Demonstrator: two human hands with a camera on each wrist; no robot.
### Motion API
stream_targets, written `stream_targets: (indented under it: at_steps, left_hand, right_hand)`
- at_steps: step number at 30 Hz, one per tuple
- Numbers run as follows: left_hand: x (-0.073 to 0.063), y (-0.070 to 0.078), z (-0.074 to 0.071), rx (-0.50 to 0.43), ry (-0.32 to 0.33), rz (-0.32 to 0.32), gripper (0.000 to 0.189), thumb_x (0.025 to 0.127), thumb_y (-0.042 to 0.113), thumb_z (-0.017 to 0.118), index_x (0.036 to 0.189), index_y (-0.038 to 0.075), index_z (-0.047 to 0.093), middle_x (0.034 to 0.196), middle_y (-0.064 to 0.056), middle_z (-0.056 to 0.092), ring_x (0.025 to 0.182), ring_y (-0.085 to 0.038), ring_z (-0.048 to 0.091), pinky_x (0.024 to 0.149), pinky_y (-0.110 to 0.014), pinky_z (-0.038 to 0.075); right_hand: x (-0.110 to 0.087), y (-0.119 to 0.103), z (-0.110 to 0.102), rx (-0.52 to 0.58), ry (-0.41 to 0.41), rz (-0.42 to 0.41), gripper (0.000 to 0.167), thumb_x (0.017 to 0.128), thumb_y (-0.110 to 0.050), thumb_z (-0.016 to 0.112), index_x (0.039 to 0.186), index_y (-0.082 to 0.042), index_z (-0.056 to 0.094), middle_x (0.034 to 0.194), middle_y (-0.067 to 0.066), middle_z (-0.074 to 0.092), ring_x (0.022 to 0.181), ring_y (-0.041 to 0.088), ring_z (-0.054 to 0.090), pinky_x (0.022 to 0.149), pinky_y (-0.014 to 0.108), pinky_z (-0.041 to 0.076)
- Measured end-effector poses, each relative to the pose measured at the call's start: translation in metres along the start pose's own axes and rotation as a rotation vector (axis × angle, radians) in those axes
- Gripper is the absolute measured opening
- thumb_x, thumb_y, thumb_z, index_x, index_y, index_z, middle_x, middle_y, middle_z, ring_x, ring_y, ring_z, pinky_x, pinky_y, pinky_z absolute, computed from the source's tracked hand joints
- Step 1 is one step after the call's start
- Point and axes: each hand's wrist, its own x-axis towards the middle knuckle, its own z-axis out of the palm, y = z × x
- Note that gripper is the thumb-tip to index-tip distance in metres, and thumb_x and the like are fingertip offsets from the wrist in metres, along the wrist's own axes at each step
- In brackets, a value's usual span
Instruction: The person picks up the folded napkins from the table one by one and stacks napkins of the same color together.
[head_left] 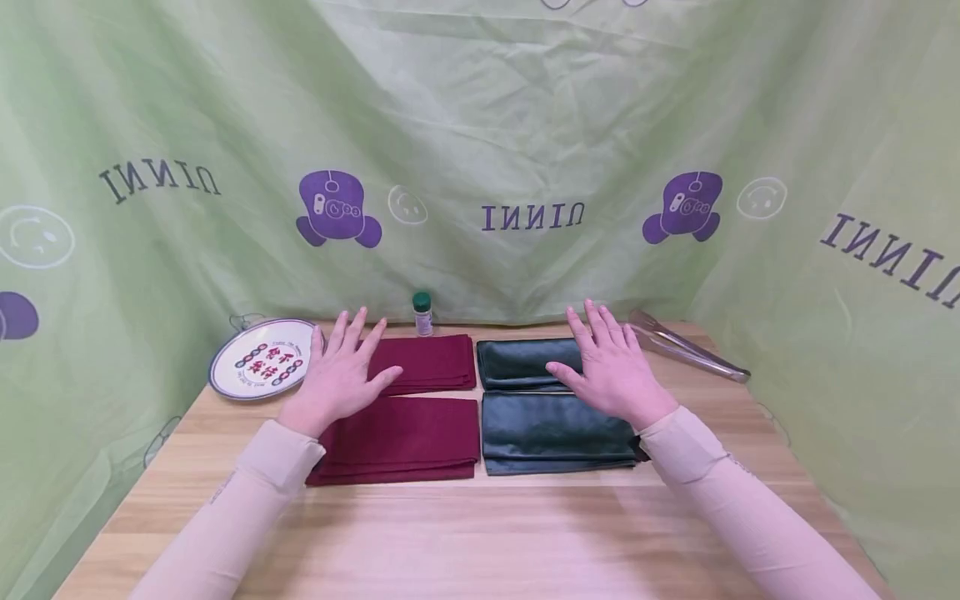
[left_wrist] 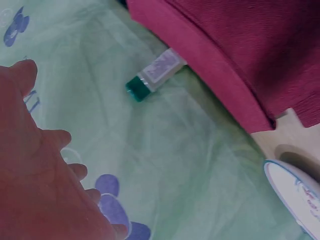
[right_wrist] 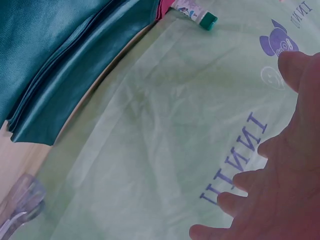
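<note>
On the desk (head_left: 450,542), four folded cloths make a two-by-two block: a back red cloth (head_left: 438,363) and a front red cloth (head_left: 420,429) on the left, with a back green cloth (head_left: 517,363) and a front green cloth (head_left: 555,425) on the right. The folding looks finished, since all four lie flat in layers with their edges roughly lined up, and no loose cloth shows that would still need it.

Above the red pair hangs the left hand (head_left: 337,375), its grip wide and holding nothing; the right hand (head_left: 618,371) hangs over the green pair in the same way, fingers spread.

The left hand and its sleeve cover the left ends of the red cloths and the near edge of the plate (head_left: 258,358); the right hand hides part of both green cloths. In the wrist views, the plate and the tongs (head_left: 693,350) are cut off by the frame, and the tongs' far end is hard to make out against the curtain (head_left: 525,125). The label on the small bottle (head_left: 423,321) is too small to read.
</note>
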Motion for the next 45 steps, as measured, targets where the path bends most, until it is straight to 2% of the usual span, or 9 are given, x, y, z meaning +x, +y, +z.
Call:
stream_targets:
  at_steps: [5, 9, 15, 19, 26, 30, 34, 37, 45]
  left_hand:
    - [0.000, -0.002, 0.003, -0.007, 0.005, -0.015, 0.085, 0.093, 0.069, 0.040, 0.157, 0.016, 0.022, 0.163, -0.014, 0.004, 0.148, -0.037, -0.007, 0.110, -0.066, -0.009]
    - [0.002, 0.006, 0.002, -0.049, 0.014, -0.011, 0.083, 0.094, 0.068, 0.039, 0.156, 0.015, 0.025, 0.162, -0.018, 0.009, 0.147, -0.040, 0.001, 0.110, -0.067, -0.002]
    - [0.006, 0.038, 0.004, -0.165, 0.017, 0.048, 0.072, 0.097, 0.055, 0.050, 0.151, 0.010, 0.035, 0.154, -0.023, 0.028, 0.139, -0.045, 0.023, 0.106, -0.067, 0.020]
    - [0.009, 0.067, 0.017, -0.200, 0.006, 0.095, 0.067, 0.096, 0.050, 0.054, 0.149, 0.011, 0.040, 0.150, -0.021, 0.036, 0.133, -0.043, 0.033, 0.099, -0.064, 0.031]
    - [0.017, 0.112, 0.053, -0.291, -0.147, 0.176, 0.064, 0.095, 0.050, 0.057, 0.145, 0.013, 0.046, 0.132, -0.011, 0.056, 0.116, -0.030, 0.046, 0.094, -0.050, 0.040]
    - [0.021, 0.122, 0.068, -0.367, -0.263, 0.158, 0.060, 0.094, 0.048, 0.060, 0.140, 0.012, 0.051, 0.108, -0.003, 0.065, 0.100, -0.021, 0.053, 0.087, -0.039, 0.048]
    - [0.021, 0.131, 0.073, -0.399, -0.332, 0.123, 0.060, 0.093, 0.046, 0.062, 0.139, 0.010, 0.052, 0.118, -0.005, 0.065, 0.105, -0.020, 0.060, 0.092, -0.040, 0.049]
    - [0.019, 0.138, 0.075, -0.385, -0.334, 0.091, 0.060, 0.091, 0.046, 0.065, 0.138, 0.011, 0.054, 0.130, -0.007, 0.061, 0.114, -0.022, 0.059, 0.097, -0.043, 0.047]
    - [0.014, 0.157, 0.087, -0.251, -0.312, 0.048, 0.060, 0.086, 0.045, 0.071, 0.135, 0.014, 0.057, 0.125, -0.009, 0.065, 0.110, -0.027, 0.061, 0.090, -0.044, 0.050]
  right_hand:
    - [-0.001, 0.007, 0.000, 0.038, -0.010, 0.007, 0.091, 0.093, -0.070, 0.040, 0.159, -0.015, 0.011, 0.163, 0.017, 0.004, 0.148, 0.037, 0.002, 0.113, 0.062, 0.005]
    - [-0.005, 0.019, -0.002, 0.102, -0.010, 0.016, 0.090, 0.095, -0.067, 0.039, 0.158, -0.009, 0.012, 0.161, 0.022, 0.006, 0.146, 0.043, 0.005, 0.113, 0.063, 0.007]
    - [-0.010, 0.035, -0.001, 0.178, -0.033, 0.045, 0.087, 0.096, -0.062, 0.043, 0.155, -0.003, 0.019, 0.157, 0.030, 0.014, 0.142, 0.051, 0.013, 0.111, 0.065, 0.013]
    - [-0.016, 0.045, 0.007, 0.209, -0.079, 0.055, 0.085, 0.097, -0.060, 0.046, 0.153, 0.001, 0.024, 0.154, 0.032, 0.020, 0.138, 0.054, 0.018, 0.108, 0.067, 0.018]
    - [-0.033, 0.065, 0.035, 0.246, -0.127, 0.070, 0.078, 0.096, -0.048, 0.056, 0.148, 0.005, 0.032, 0.147, 0.037, 0.027, 0.131, 0.060, 0.026, 0.105, 0.069, 0.023]
    - [-0.046, 0.074, 0.052, 0.280, -0.192, 0.091, 0.074, 0.096, -0.042, 0.059, 0.146, 0.006, 0.034, 0.141, 0.037, 0.038, 0.129, 0.057, 0.033, 0.103, 0.066, 0.030]
    - [-0.058, 0.079, 0.065, 0.317, -0.236, 0.087, 0.069, 0.096, -0.038, 0.060, 0.142, 0.009, 0.039, 0.134, 0.037, 0.048, 0.125, 0.054, 0.042, 0.100, 0.063, 0.036]
    - [-0.064, 0.079, 0.071, 0.318, -0.256, 0.091, 0.066, 0.096, -0.039, 0.059, 0.141, 0.006, 0.044, 0.135, 0.035, 0.049, 0.125, 0.054, 0.042, 0.100, 0.063, 0.036]
    - [-0.068, 0.070, 0.078, 0.305, -0.250, 0.112, 0.059, 0.096, -0.037, 0.059, 0.140, 0.000, 0.049, 0.140, 0.032, 0.046, 0.129, 0.054, 0.039, 0.101, 0.064, 0.033]
